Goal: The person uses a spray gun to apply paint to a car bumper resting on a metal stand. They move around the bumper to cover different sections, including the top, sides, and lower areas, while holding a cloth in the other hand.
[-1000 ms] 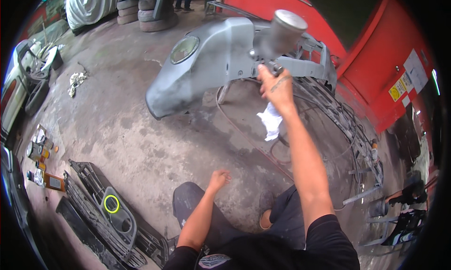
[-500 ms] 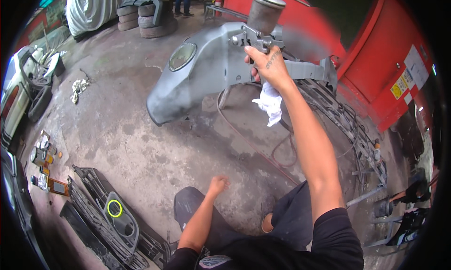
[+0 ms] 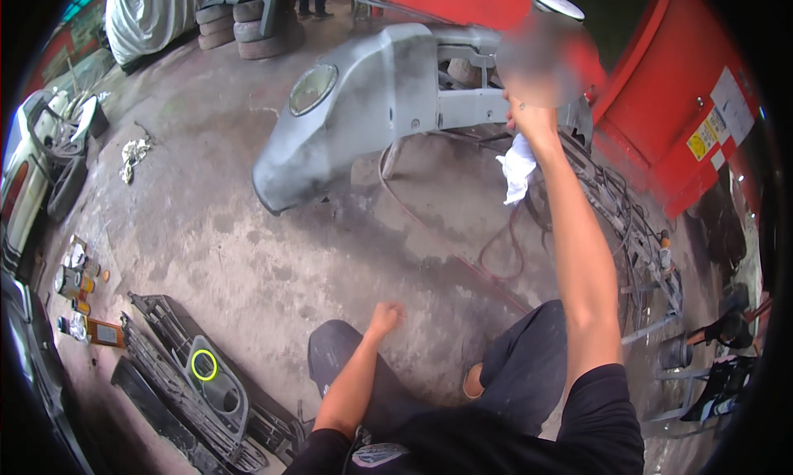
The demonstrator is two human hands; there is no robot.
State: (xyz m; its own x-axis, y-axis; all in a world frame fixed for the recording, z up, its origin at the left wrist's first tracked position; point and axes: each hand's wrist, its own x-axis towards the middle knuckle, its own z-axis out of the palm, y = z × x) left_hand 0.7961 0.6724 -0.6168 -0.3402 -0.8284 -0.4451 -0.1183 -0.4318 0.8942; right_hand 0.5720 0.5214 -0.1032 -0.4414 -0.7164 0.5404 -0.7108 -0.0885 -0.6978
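Note:
In the upper right, my right hand (image 3: 533, 116) grips a spray gun (image 3: 558, 7); a blurred patch covers most of the gun, leaving the round top of its cup visible. A white cloth (image 3: 517, 169) hangs below that hand. Just beyond and to the left stands a grey car bumper (image 3: 372, 95), patchy in tone, with a round opening near its left end. The gun is by the bumper's right part. Low in front of me, my left hand (image 3: 387, 318) hangs empty near my knee, fingers loosely bent and slightly apart.
A reddish hose (image 3: 516, 256) loops on the floor below the bumper. Metal frames (image 3: 615, 202) lie along the right, near a red cabinet (image 3: 661, 120). Black grilles (image 3: 198, 376) and several cans (image 3: 73, 281) sit at lower left. Stacked tyres (image 3: 258, 33) stand far back.
My right hand has moved right along the bumper with the spray gun and cloth, uncovering the bumper's slotted middle part. My left hand has hardly moved.

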